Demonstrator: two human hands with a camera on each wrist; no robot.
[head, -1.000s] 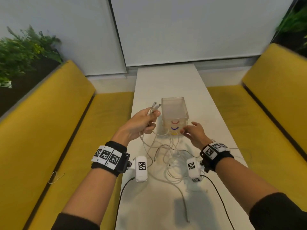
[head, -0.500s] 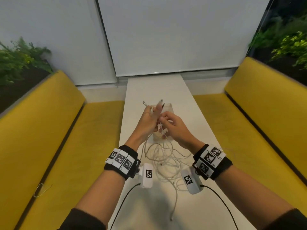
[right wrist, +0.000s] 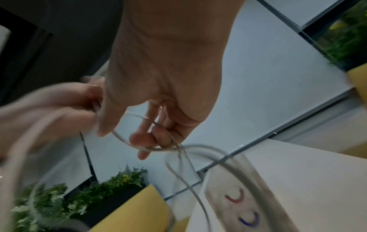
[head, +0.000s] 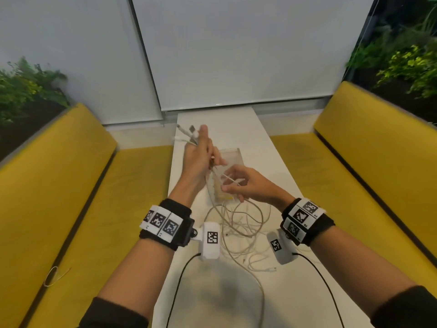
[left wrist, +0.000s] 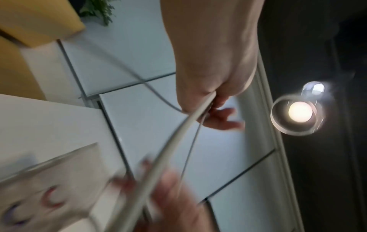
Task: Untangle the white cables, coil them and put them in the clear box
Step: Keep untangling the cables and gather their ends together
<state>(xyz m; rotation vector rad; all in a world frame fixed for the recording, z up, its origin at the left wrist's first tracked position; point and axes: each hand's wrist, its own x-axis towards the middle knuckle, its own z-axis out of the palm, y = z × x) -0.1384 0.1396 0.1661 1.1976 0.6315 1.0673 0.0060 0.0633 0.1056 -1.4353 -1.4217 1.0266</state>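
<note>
The left hand (head: 197,159) grips several white cables (head: 238,223) with the plugs up, above the clear box (head: 230,155). The right hand (head: 246,185) pinches one strand. The other loops lie on the bench (head: 236,124).

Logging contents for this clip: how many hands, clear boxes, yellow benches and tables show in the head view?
Hands: 2, left hand, right hand
Clear box: 1
Yellow benches: 2, left bench, right bench
Table: 1
Total: 6
</note>
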